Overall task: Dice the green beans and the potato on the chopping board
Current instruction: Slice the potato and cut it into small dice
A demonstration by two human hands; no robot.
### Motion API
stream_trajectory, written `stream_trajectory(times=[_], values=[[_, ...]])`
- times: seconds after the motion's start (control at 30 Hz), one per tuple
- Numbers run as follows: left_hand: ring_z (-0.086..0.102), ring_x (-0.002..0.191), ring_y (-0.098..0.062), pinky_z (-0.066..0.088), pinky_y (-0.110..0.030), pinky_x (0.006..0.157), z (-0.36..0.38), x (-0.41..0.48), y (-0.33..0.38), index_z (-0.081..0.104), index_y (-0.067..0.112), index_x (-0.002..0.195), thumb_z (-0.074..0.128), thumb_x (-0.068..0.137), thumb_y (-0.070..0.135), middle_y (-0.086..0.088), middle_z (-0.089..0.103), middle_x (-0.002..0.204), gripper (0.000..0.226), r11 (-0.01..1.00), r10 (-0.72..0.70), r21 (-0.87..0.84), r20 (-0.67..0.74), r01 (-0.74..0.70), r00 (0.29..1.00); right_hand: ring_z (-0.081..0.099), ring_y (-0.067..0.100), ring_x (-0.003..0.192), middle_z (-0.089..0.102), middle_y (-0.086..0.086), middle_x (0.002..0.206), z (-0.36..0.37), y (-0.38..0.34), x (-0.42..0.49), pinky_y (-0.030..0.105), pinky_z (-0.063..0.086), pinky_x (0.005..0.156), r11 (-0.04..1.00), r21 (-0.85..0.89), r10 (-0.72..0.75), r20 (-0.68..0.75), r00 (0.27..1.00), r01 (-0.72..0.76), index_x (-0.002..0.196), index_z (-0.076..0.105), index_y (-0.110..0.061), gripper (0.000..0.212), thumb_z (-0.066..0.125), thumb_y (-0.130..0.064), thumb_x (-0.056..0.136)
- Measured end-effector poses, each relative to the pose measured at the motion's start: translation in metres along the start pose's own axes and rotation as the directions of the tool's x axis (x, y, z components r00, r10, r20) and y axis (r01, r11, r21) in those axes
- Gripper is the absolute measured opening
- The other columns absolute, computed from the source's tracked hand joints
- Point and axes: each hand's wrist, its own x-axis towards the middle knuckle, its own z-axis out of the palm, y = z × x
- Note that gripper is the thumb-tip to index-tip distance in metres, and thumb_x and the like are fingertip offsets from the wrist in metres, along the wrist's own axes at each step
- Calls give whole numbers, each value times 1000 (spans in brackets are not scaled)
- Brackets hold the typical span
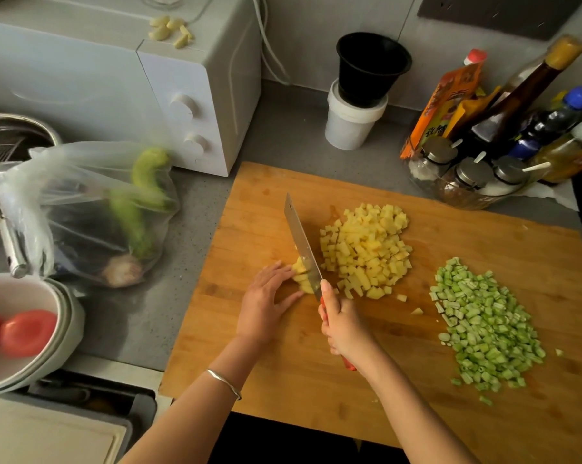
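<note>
A wooden chopping board (316, 380) lies on the grey counter. On it sit a pile of diced potato (366, 249) in the middle and a pile of diced green beans (483, 323) to the right. My left hand (266, 303) holds a small bundle of potato strips (301, 274) with curled fingers. My right hand (344, 326) grips the red handle of a cleaver (301, 242), forefinger along the blade's spine. The blade stands on edge against the strips, between them and the potato pile.
A white microwave (195, 105) stands behind the board's left corner. A plastic bag of vegetables (98, 209) lies left of the board. A bowl with tomatoes (25, 333) sits at the far left. Stacked cups (360, 95) and condiment bottles (504, 128) line the back right.
</note>
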Motion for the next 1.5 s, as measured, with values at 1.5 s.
stream_trajectory(times=[1.5], values=[[55, 105, -14, 47, -35, 88, -5, -9, 8, 67, 20, 110, 69, 81, 39, 8, 68, 100, 35, 989, -116, 78, -107, 125, 987, 29, 7, 35, 32, -11, 37, 10, 1, 2, 26, 26, 45, 1000, 5, 6, -3, 1000, -6, 62, 38, -17, 58, 27, -65, 94]])
